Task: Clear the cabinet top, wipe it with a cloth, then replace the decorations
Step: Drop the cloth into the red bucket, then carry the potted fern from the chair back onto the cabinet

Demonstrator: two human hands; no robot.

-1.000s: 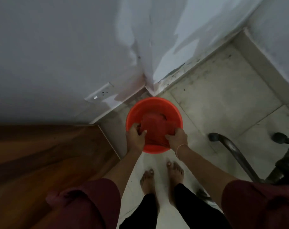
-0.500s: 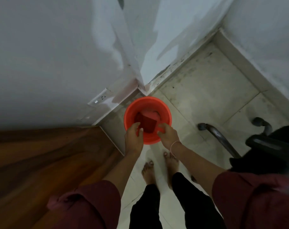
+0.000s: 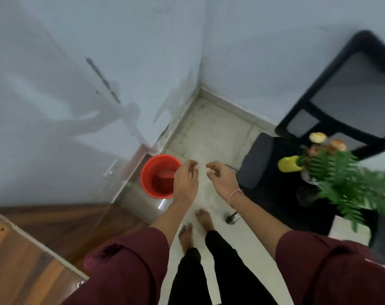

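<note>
An orange-red bucket [image 3: 151, 172] stands on the floor in the wall corner, with a dark red cloth [image 3: 164, 178] lying inside it. My left hand [image 3: 185, 181] hovers just right of the bucket's rim, fingers loosely curled and holding nothing. My right hand [image 3: 222, 179] is a little further right, fingers apart and holding nothing. The wooden cabinet top [image 3: 24, 254] fills the lower left. The decorations sit on a black office chair's seat [image 3: 284, 186]: a yellow vase [image 3: 289, 164] with peach flowers [image 3: 318, 137] and a green fern [image 3: 350, 186].
White walls meet at a corner behind the bucket. A wall socket [image 3: 111, 168] sits low on the left wall. The chair's backrest [image 3: 352, 91] and a caster [image 3: 232, 219] stand to my right. My bare feet [image 3: 193, 227] are on the pale tiled floor.
Both hands have let go of the cloth, left it in the bucket and pulled back to the right. My head has turned right, bringing the chair and decorations into view.
</note>
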